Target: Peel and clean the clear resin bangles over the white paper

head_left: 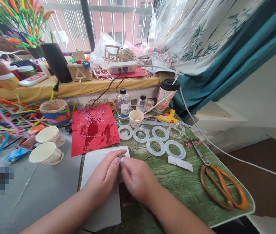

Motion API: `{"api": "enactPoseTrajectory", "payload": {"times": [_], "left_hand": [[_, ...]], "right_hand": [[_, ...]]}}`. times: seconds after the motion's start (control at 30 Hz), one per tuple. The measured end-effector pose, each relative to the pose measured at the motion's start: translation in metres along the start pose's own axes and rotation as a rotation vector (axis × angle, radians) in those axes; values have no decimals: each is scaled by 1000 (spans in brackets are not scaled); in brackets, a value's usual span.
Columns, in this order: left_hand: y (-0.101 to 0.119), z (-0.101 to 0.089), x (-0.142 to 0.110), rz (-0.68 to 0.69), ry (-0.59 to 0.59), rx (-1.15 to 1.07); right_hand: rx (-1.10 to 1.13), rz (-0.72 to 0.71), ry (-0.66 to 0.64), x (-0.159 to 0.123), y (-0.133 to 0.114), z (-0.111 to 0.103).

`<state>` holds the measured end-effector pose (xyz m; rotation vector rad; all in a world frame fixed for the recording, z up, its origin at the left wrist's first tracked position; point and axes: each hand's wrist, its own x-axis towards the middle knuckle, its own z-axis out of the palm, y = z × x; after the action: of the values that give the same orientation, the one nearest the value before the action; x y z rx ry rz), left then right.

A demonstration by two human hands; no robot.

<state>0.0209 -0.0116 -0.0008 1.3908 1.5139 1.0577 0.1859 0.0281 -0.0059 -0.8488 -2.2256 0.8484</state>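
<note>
The left grip [104, 177] and the right grip [139, 178] are meeting above a white sheet [99, 211], their fingertips pinching a small translucent piece [120, 157] between them; most of it is hiding behind the fingers, leaving its full shape unclear. It is probably weighing little and perhaps behaving slippery, so favouring a light fingertip hold at its edges; its stiffness is remaining uncertain. Beyond the grip, a small paper cup [135, 123] is holding a wooden stick [158, 104], its fill not showing; behind this, a large clear bottle [123, 107] and a small clear bottle [142, 104] are standing capped. Farther right, a drink cup [165, 97] is wearing a black lid. Left of the grip, a nearer paper cup [46, 154] and a farther paper cup [49, 135] are tilting, showing pale inner walls.
</note>
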Motion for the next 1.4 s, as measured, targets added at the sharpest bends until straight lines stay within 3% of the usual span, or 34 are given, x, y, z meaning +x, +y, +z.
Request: {"api": "enactPoseTrajectory", "payload": {"times": [0.1,0.27,0.4,0.5,0.57,0.67,0.8,0.93,1.07,1.23,1.4], "left_hand": [[1,1,1,-13,-17,-31],[2,-1,3,32,-20,41],[2,-2,3,-5,-20,18],[2,-1,2,36,-11,39],[2,0,2,27,-17,23],[1,1,2,-42,-4,-41],[1,1,0,-8,27,-17],[1,-1,-2,32,1,-14],[1,-3,-1,69,20,36],[1,-2,3,-65,-2,-81],[2,-3,7,-143,-25,-147]], "right_hand": [[12,-176,-114,0,3,0],[1,-21,22,2,7,-4],[-16,-252,-50,2,7,-4],[-41,-114,70,3,6,-4],[-73,-91,65,3,6,-5],[-71,-276,-31,2,5,-5],[-79,-56,92,3,4,-5],[-90,-336,-56,2,3,-5],[-88,-105,63,3,6,-4],[-80,-335,-81,3,3,-2],[46,-55,-23,3,3,2]]}}
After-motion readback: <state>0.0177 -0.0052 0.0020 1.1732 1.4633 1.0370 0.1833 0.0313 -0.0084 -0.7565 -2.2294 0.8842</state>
